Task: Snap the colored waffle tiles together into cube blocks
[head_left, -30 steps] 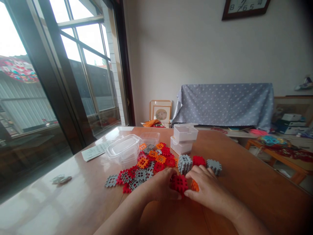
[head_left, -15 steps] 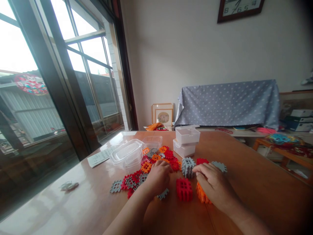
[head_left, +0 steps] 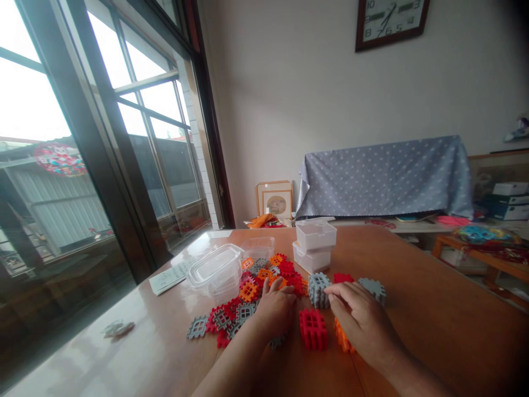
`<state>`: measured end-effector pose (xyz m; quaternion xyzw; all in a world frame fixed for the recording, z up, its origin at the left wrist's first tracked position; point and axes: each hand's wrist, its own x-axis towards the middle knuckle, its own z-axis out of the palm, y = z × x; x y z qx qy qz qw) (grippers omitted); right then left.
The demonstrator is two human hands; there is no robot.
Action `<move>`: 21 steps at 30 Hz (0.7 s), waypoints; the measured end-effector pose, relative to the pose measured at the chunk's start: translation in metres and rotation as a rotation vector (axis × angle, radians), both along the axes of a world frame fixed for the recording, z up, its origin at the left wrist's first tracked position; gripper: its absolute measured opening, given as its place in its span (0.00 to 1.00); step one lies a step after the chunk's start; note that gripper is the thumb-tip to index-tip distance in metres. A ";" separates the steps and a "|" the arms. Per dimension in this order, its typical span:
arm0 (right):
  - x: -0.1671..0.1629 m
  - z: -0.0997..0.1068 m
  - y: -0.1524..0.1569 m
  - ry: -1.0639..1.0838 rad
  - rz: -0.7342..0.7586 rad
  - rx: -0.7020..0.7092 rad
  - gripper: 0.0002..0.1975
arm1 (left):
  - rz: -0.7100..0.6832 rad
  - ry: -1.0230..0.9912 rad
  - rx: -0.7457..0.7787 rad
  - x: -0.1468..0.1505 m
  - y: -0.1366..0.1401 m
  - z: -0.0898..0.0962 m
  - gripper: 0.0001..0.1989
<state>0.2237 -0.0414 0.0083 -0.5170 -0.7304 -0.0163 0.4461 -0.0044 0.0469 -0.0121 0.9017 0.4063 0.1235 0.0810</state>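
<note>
Head view: L hand (head_left: 276, 309) is palm down over the right side of the tile pile (head_left: 247, 291), fingers a bit spread; can't tell if it grips a tile, as its underside is hidden. R hand (head_left: 360, 315) is further right, fingers bent, thumb close to index, tips right by the grey stack (head_left: 318, 290); can't tell if they touch it, nor if anything's held. Orange stack (head_left: 343, 337) is at R hand's near left side, partly covered by it. Red stack (head_left: 313, 329) stands on the table (head_left: 425, 309) btwn the hands, clear of both, nearer than the grey stack. Just beyond R hand: red block (head_left: 342, 278) & to its right grey block (head_left: 374, 289), both partly hidden.

Pile = overlapping red, grey & orange tiles, running from near left to far centre. Clear tubs (head_left: 217, 269) sit left of it, another clear tub (head_left: 259, 245) at its far end. Two translucent boxes (head_left: 316, 236), one atop the other, are far of the grey stack. Sheet w/ writing (head_left: 169, 277) lies far left; small item (head_left: 118, 329), too blurry to ID, nearer left
</note>
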 end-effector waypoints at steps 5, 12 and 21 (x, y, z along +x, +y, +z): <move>0.002 -0.004 0.001 -0.016 0.005 -0.012 0.09 | -0.015 -0.118 0.024 -0.002 -0.003 0.004 0.20; 0.003 -0.007 0.001 -0.012 0.002 0.012 0.10 | -0.007 -0.639 0.072 -0.009 0.001 0.016 0.12; -0.011 0.005 -0.013 0.078 0.047 0.022 0.10 | -0.019 -1.335 -0.628 -0.007 -0.016 0.036 0.12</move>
